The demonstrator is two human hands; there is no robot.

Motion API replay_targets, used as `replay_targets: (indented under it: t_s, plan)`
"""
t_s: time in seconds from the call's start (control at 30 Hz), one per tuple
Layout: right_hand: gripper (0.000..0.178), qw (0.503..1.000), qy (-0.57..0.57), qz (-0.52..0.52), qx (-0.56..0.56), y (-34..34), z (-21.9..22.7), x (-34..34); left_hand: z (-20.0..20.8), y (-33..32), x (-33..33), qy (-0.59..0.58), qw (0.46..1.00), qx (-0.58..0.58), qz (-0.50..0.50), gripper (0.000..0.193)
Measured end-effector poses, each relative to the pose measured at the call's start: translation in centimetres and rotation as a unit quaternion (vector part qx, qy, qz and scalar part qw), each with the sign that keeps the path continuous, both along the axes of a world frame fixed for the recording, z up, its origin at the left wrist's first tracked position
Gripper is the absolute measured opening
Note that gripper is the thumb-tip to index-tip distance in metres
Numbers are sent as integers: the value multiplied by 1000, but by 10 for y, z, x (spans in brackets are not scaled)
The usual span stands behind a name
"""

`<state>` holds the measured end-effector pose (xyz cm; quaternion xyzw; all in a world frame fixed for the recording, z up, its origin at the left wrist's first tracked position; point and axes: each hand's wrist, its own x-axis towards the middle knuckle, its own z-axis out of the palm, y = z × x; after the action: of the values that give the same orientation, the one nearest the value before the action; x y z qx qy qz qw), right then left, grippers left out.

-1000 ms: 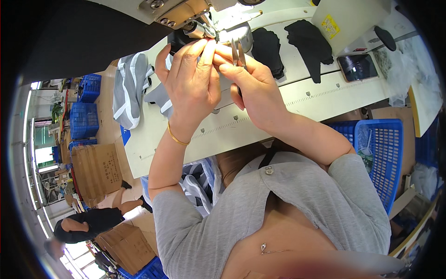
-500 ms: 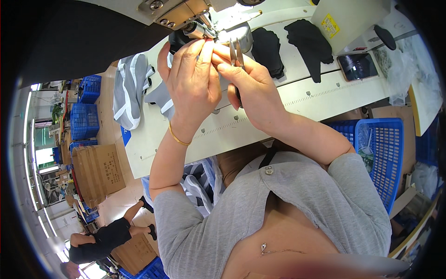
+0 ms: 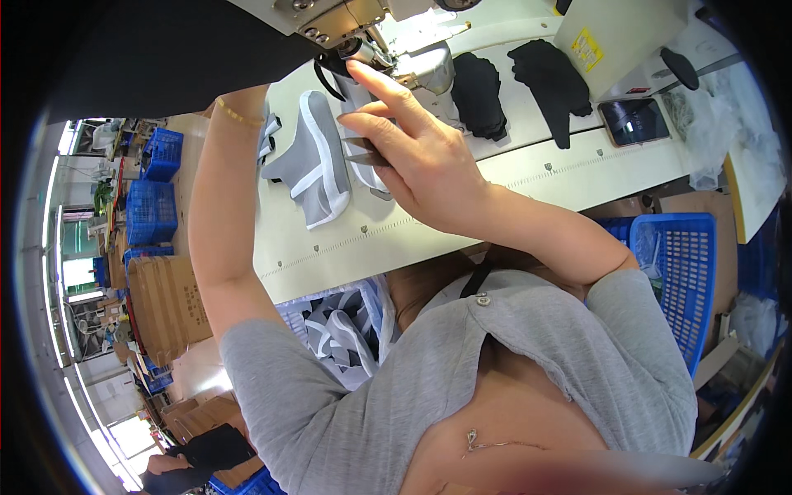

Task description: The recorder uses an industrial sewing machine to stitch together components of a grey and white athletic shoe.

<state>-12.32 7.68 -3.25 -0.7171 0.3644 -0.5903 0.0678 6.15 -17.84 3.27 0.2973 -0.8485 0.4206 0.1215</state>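
Note:
In my right hand (image 3: 429, 165) a pair of thread snips (image 3: 363, 154) lies against the palm, its blades pointing left. The index finger of that hand stretches up to the presser foot area of the sewing machine (image 3: 363, 51). Beneath the needle area hangs a narrow black strip (image 3: 328, 81). A grey fabric piece with white edging (image 3: 318, 177) lies on the table left of my right hand, and another grey piece is partly covered by that hand. My left forearm reaches up at the left; its hand is hidden behind the dark shape at the top left.
Two black fabric stacks (image 3: 478, 95) (image 3: 549, 78) lie right of the machine, with a phone (image 3: 634, 121) beyond. Blue baskets (image 3: 672, 280) stand at the right. Below the table edge is a bin of grey and white pieces (image 3: 346, 330). Another person (image 3: 198, 458) is at lower left.
My left hand has left the needle area and gone up and left, out of sight. The right hand has shifted slightly left and down, its snips now pointing left. The grey pieces lie differently.

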Motion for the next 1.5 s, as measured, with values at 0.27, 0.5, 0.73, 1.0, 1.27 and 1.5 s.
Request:
replay_targets:
  t_s: [0.27,0.5,0.73,1.0,1.27,1.5]
  plan:
    - [38,1000,19,-10,17,3,3,-10,19,70,-44,-39,915,392,-88,20]
    - [29,991,96,56,76,6,9,-52,53,182,-29,-61,847,526,51,17]
    - [20,937,125,187,269,14,20,-52,22,271,-20,44,815,563,131,16]
    - [22,965,93,195,151,19,31,-60,45,286,-7,221,797,542,150,21]
    - [25,931,-28,246,267,11,-21,-59,-37,290,-47,299,716,628,67,26]
    - [16,879,-1,260,400,12,-20,-99,-54,260,-55,323,827,421,-184,47]
